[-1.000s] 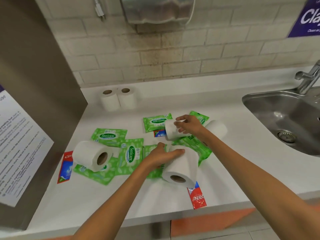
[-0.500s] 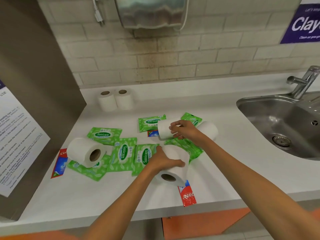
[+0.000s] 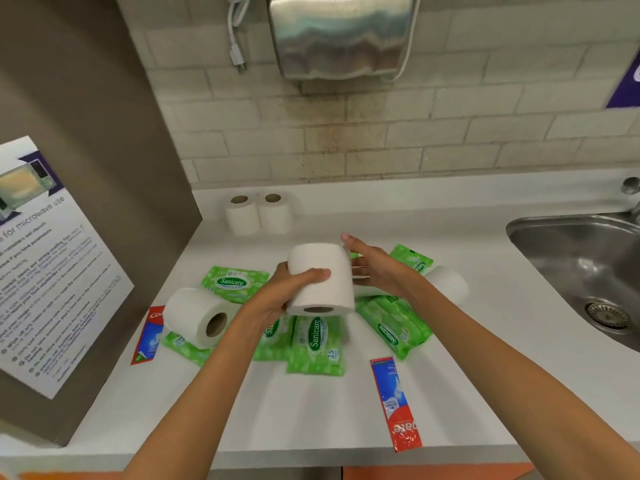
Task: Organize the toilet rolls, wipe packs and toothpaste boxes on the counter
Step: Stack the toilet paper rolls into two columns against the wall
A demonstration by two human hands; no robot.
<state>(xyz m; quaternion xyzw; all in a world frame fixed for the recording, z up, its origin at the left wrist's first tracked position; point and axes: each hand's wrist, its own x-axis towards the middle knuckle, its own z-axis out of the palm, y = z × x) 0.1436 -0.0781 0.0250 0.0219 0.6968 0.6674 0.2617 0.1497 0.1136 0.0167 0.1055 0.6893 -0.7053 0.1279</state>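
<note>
While the left hand (image 3: 277, 299), fingers curled, is lifting the toilet roll (image 3: 320, 271) off the wipe packs (image 3: 317, 344), the right hand (image 3: 375, 270), fingers straight, is steadying it for placement.

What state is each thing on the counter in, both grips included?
Left grip: holds lifted toilet roll
Right grip: fingers straight, beside that roll
Back two toilet rolls: upright, side by side
Wipe packs: flat, overlapping
Left toilet roll: on its side, on wipe packs
Front toothpaste box: flat, apart from the pile
</note>
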